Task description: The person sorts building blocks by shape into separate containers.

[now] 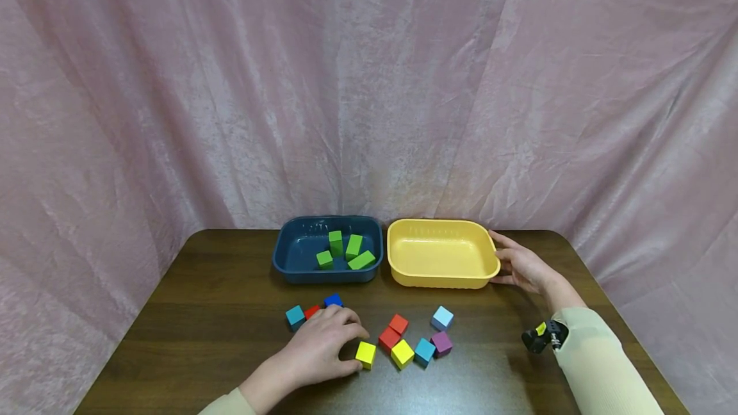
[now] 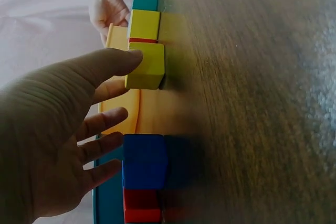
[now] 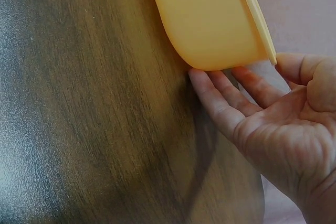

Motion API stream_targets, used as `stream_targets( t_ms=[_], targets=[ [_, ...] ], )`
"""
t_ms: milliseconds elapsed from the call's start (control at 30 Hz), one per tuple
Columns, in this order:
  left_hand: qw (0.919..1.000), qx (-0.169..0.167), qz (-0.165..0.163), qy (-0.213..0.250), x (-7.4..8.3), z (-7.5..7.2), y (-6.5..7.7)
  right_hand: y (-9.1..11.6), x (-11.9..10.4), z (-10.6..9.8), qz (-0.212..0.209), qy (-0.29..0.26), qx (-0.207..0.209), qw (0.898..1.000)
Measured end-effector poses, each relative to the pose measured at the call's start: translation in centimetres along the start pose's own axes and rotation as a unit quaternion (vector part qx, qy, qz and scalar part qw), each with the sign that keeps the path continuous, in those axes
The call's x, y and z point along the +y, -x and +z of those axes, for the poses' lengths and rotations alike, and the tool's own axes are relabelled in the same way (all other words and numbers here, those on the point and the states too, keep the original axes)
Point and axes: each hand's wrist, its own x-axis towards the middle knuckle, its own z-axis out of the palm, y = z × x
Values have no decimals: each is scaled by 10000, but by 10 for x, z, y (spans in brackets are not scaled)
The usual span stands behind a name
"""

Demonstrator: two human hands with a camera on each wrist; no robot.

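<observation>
Your left grip (image 1: 325,346) is set around the nearest yellow cube (image 1: 366,355), which sits on the worktop (image 1: 190,319) in front of the trays, so picking up that cube looks like the step in hand. The thumb overlaps its near side and the forefinger reaches round the other; you can't tell from these views whether the pinch is firm. Your right grip (image 1: 521,268) has its fingers fairly straight, touching the end of the yellow tray (image 1: 444,279) with the thumb at its rim, apparently steadying it rather than clasping it.

The next move probably calls for you to firm up thumb and forefinger, then lift straight up, keeping your other fingers off the blue cube (image 1: 332,300) beside the hand. The green blocks (image 1: 336,243) are in the navy tray (image 1: 328,277).

Your forefinger's tip is hidden behind the cube in the left wrist view. In the head view your knuckles cover part of the red cube (image 1: 312,311) next to the blue one. The right wrist view cuts off all but one end of the yellow tray, so its inside doesn't show there.
</observation>
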Motion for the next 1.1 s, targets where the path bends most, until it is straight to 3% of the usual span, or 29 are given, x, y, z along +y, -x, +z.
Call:
stream_targets(
  t_ms=[733,1100],
  targets=[
    [9996,200,125,-130,-3,7,-1,0,2,0,1,-17,-2,10000],
    [9959,892,113,77,6,-17,-6,0,1,0,17,-25,7,10000]
  ],
)
